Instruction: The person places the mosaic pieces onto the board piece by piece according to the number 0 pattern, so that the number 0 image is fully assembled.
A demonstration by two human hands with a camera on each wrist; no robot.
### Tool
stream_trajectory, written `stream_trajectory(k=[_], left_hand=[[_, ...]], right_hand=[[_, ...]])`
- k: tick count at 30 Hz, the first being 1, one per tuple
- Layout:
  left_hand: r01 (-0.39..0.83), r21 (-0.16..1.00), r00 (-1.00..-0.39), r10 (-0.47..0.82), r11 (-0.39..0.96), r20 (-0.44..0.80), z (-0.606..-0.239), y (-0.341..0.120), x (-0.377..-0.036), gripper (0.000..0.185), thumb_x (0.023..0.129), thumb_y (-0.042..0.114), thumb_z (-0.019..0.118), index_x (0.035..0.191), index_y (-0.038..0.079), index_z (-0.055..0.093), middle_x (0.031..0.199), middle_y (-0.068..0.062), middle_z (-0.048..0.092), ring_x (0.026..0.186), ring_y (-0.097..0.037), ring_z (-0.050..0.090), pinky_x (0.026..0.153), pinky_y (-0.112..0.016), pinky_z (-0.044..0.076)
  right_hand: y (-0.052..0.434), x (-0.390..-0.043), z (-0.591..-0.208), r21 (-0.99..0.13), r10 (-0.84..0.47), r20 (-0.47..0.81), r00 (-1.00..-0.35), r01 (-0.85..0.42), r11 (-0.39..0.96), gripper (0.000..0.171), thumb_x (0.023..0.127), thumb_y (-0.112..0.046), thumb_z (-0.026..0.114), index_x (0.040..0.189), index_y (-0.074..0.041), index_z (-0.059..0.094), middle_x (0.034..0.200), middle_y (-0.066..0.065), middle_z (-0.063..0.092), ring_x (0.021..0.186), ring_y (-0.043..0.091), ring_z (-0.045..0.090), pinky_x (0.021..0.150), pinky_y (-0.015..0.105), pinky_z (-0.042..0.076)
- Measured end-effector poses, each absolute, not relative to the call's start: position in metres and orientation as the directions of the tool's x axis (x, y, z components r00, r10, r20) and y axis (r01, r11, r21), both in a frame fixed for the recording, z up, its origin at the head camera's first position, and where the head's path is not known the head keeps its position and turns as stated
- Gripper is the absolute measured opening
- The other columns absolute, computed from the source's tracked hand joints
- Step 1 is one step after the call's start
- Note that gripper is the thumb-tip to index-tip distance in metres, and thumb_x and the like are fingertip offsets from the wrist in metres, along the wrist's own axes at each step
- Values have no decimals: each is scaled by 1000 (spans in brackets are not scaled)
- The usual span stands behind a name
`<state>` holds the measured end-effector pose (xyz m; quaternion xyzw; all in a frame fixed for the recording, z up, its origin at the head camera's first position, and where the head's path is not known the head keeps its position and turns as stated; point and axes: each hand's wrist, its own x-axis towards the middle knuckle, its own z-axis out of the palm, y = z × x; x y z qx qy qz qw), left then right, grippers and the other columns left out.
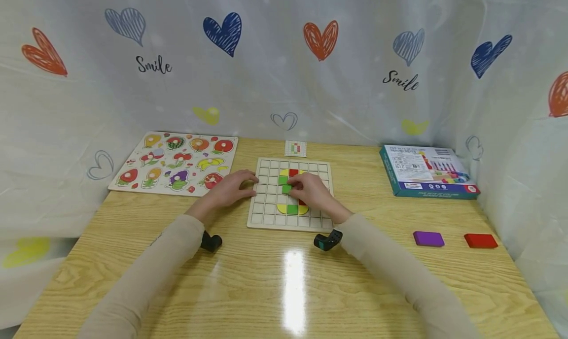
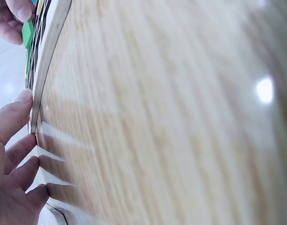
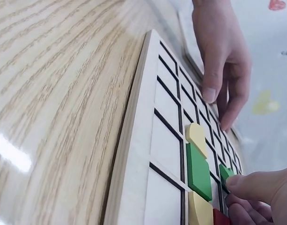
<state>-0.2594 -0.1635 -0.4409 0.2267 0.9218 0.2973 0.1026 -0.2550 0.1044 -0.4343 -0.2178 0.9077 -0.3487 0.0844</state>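
Note:
A wooden grid board (image 1: 266,216) lies at the table's middle, with yellow, green and red tiles set in some of its cells. My right hand (image 1: 310,188) reaches over the board's middle and pinches a small green tile (image 1: 286,187) (image 3: 224,172) at its fingertips. My left hand (image 1: 230,188) (image 3: 223,61) rests with straight fingers on the board's left edge (image 2: 45,70). In the right wrist view a yellow tile (image 3: 196,136) and a larger green tile (image 3: 198,171) sit in the grid near the held piece.
A fruit peg puzzle (image 1: 175,162) lies at the back left. A teal game box (image 1: 426,171) sits at the back right, a small pattern card (image 1: 295,148) behind the board. A purple block (image 1: 428,238) and a red block (image 1: 481,240) lie at the right. A heart-printed curtain surrounds the table.

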Motion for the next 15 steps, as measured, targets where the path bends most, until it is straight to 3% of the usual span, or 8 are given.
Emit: stream_trajectory(k=[15], left_hand=[[356, 604, -873, 484, 713, -56, -441, -164, -260, 37, 95, 23, 66, 127, 5, 62, 145, -18, 46, 142, -34, 31, 117, -49, 23]], right_hand=[[94, -258, -440, -572, -490, 54, -870, -429, 699, 24, 91, -12, 69, 113, -3, 72, 101, 7, 65, 83, 15, 56, 71, 27, 48]])
